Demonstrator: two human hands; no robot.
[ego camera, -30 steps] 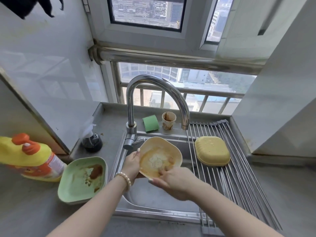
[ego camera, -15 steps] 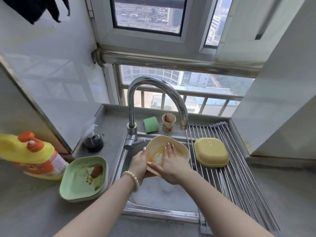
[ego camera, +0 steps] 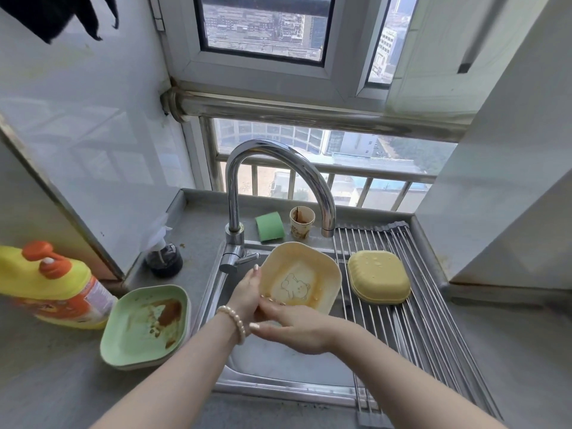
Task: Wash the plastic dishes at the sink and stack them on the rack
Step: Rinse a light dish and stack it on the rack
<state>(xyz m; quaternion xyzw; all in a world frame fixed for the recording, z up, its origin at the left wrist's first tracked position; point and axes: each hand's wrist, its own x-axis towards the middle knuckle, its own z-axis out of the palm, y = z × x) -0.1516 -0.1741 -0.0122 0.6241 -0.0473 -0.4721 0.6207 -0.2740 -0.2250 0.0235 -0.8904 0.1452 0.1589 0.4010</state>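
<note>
Below the faucet [ego camera: 278,181], the left hand [ego camera: 247,292] grips the tilted cream bear-print dish [ego camera: 301,278] for rubbing; the right hand [ego camera: 297,326], fingers relaxed, touches its near rim.

Head camera looks steeply down, close over the sink [ego camera: 288,363], apparently wide-angle.

The left hand [ego camera: 247,292] holds a cream dish [ego camera: 301,278] tilted over the sink [ego camera: 278,360], gripping its 9 o'clock rim; the right hand [ego camera: 294,326] lies with its fingers [ego camera: 272,303] on the 6 o'clock rim. A bear outline and brown residue show inside. At 3 o'clock a yellow dish [ego camera: 379,277] lies upside down on the rack [ego camera: 433,329]. At 8 o'clock a dirty green dish [ego camera: 145,326] sits on the desk [ego camera: 46,382] beside a yellow bottle [ego camera: 52,286]. Behind the tap [ego camera: 278,181] stand a sponge [ego camera: 270,226] and a cup [ego camera: 301,222].
</note>
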